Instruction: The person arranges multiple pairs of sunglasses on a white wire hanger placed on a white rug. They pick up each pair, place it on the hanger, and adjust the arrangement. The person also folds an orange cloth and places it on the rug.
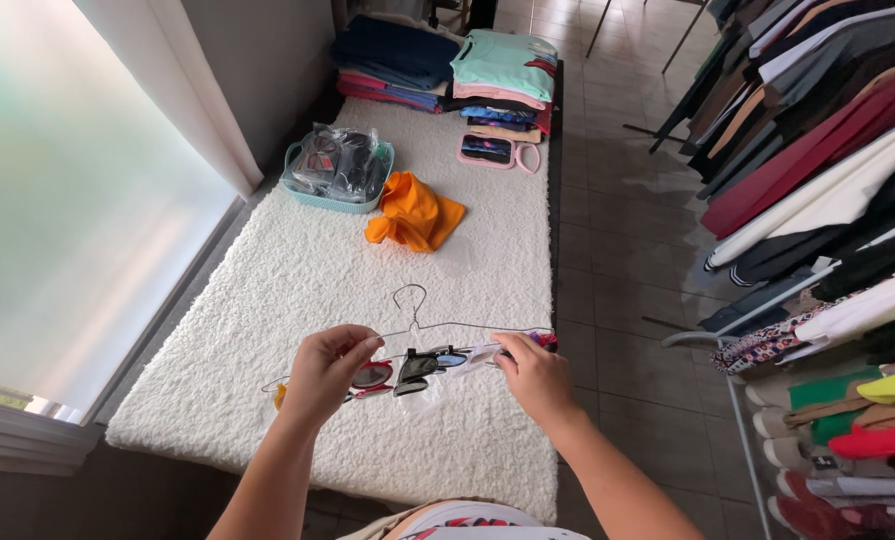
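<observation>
A thin wire hanger [411, 297] is held flat over the near part of a white fluffy rug [298, 270]. Several pairs of sunglasses [418, 366] hang along its lower bar. My left hand [326, 372] pinches the bar at its left part, fingers closed around it near a red-rimmed pair. My right hand [533, 375] grips the bar's right part, where a pale frame and something pink stick out. The hanger's hook points away from me.
An orange cloth [415, 212] lies mid-rug. Behind it are a light blue basket [303, 189] of bagged glasses, a pink-framed mirror [490, 150] and stacks of folded clothes [488, 75]. A rack of hanging garments [828, 170] fills the right; a window is at the left.
</observation>
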